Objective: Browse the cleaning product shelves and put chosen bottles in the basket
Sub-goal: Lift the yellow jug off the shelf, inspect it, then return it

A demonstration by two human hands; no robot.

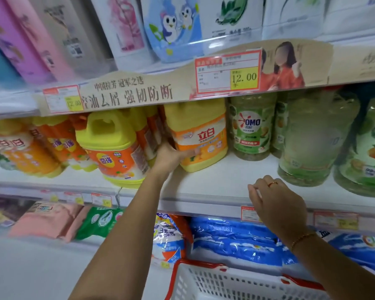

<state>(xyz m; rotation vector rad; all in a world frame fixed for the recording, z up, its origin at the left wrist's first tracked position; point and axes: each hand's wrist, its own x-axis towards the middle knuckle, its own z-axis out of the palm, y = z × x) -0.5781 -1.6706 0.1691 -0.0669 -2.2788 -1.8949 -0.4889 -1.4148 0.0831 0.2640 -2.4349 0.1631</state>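
A yellow detergent bottle [200, 135] with an orange label stands on the middle shelf [214, 182]. My left hand [171, 155] grips its lower left side, thumb across the front of the label. My right hand [275, 199] hovers over the shelf's front edge with fingers loosely curled, holding nothing; it wears a ring and a bracelet. A white basket [206, 282] with a red rim sits at the bottom, below my arms.
More yellow jugs [113, 148] stand to the left, green bottles [252, 128] and larger green jugs [314, 139] to the right. Shampoo bottles and pouches fill the shelf above. Blue bags [236, 239] and pink and green packs lie below.
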